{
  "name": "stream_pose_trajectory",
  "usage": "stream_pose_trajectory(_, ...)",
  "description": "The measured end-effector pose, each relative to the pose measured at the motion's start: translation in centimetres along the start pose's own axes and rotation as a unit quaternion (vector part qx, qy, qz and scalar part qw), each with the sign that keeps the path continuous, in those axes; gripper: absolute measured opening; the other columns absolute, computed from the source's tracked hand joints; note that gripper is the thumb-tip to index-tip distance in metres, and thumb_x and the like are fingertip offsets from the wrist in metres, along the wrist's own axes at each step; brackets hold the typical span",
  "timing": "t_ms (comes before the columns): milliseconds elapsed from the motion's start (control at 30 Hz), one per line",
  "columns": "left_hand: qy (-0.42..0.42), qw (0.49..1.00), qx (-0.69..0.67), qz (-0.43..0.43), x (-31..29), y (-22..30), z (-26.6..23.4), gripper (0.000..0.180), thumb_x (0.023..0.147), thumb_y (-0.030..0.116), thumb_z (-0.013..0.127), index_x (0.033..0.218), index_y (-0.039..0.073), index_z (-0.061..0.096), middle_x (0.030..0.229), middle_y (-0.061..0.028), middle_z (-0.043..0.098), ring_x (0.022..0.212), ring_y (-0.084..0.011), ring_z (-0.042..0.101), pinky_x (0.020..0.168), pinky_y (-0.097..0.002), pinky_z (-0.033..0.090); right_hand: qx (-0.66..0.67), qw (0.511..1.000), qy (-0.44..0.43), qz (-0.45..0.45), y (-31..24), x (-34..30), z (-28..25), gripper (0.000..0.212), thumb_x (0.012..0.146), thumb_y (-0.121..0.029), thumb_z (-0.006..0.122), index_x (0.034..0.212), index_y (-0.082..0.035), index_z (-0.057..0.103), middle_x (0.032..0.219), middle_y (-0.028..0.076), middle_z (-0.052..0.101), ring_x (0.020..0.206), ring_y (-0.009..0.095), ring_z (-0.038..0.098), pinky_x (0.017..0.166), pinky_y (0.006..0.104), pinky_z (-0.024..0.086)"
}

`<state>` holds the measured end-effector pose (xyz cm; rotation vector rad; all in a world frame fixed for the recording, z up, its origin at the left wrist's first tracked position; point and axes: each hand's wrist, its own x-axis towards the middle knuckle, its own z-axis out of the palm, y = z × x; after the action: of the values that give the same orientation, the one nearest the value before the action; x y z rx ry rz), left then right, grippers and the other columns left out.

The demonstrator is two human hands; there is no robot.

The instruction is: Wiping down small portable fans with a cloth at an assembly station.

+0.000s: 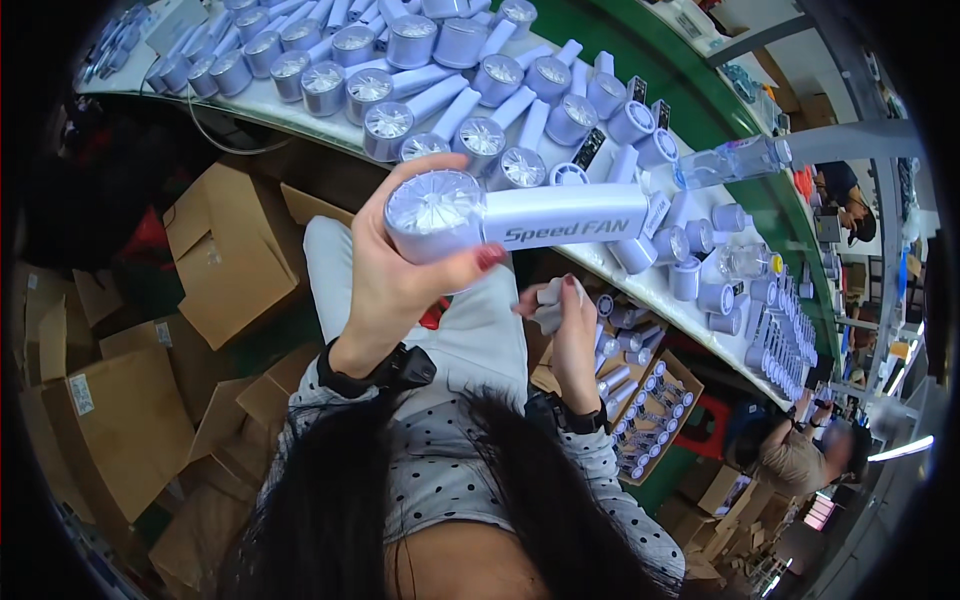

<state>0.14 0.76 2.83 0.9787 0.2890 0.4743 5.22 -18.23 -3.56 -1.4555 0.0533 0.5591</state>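
Note:
My left hand [377, 280] is closed around the round head of a pale lilac handheld fan [565, 217]. The fan lies sideways in the air over my lap, its handle pointing right and dark lettering facing up. Clear ribbed plastic covers the front of its head. Lower and to the right, my right hand [574, 350] pinches a crumpled white cloth or tissue [549, 306], apart from the fan. Part of the cloth is hidden by the fingers.
Many similar fans [410, 42] crowd the long worktable [300, 118] ahead, with a clear bottle [735, 162] among them. Open cardboard boxes [130, 420] surround my left side. A carton of fans [655, 420] stands at right. Another person [800, 455] sits farther along the table.

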Motion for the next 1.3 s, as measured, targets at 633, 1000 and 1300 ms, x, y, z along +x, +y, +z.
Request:
stream_pose_trajectory(633, -0.053, 0.616, 0.497, 0.609, -0.8, -1.0, -0.9, 0.032, 0.068, 0.015, 0.071, 0.089, 0.028, 0.050, 0.093, 0.0165, 0.058, 0.092, -0.0037, 0.056, 0.092, -0.0550, 0.024, -0.339, 0.911, 0.111, -0.208, -1.1, 0.5, -4.1, 0.032, 0.095, -0.018, 0.036, 0.093, 0.005, 0.058, 0.076, 0.014, 0.057, 0.068, 0.022, 0.053, 0.064, 0.0322, 0.042)
stream_pose_trajectory(1000, -0.069, 0.941, 0.234, 0.236, -0.9, -2.2, -0.7, 0.050, 0.054, 0.000, 0.076, 0.100, 0.002, 0.055, 0.090, -0.0068, 0.061, 0.083, -0.0139, 0.061, 0.073, -0.0231, 0.047, -0.414, 0.806, 0.211, -0.367, -8.5, 0.5, -2.9, 0.019, 0.087, -0.009, 0.058, 0.100, 0.005, 0.063, 0.088, 0.013, 0.063, 0.070, 0.009, 0.056, 0.055, 0.0262, 0.044)
stream_pose_trajectory(1300, -0.113, 0.903, 0.317, 0.268, -0.7, -2.1, -1.7, 0.053, 0.051, 0.001, 0.075, 0.100, -0.001, 0.055, 0.098, -0.0119, 0.056, 0.089, -0.0189, 0.056, 0.077, -0.0283, 0.045, -0.552, 0.646, -0.246, -0.465, -10.1, 0.0, 2.5, 0.060, 0.068, -0.005, 0.064, 0.124, 0.004, 0.045, 0.131, 0.022, 0.042, 0.124, 0.034, 0.040, 0.104, 0.0515, 0.024)
